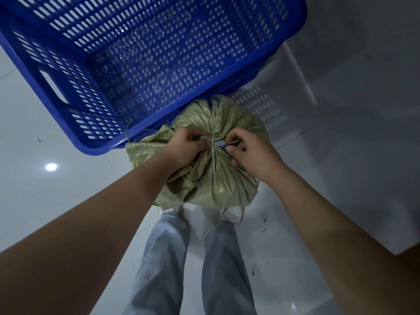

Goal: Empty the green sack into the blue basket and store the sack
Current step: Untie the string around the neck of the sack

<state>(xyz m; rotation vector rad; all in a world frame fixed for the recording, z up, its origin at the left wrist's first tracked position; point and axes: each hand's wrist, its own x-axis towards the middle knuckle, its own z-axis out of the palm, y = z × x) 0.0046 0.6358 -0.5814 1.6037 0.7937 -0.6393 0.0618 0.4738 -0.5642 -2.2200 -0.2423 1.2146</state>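
Note:
A full green woven sack [213,180] stands upright on the floor just in front of my feet, its neck gathered and bound with a pale tie [213,146]. My left hand [188,146] grips the bunched neck left of the tie. My right hand [252,153] holds a small metal blade [220,144] with its tip against the tie. The blue perforated basket [91,142] sits right behind the sack, touching it, and its inside looks empty.
Glossy white tile floor [56,201] all around, with a lamp's reflection at the left. My legs in light jeans [172,258] stand close below the sack. A grey wall or panel [375,110] rises at the right. Small bits of debris lie on the floor right of my feet.

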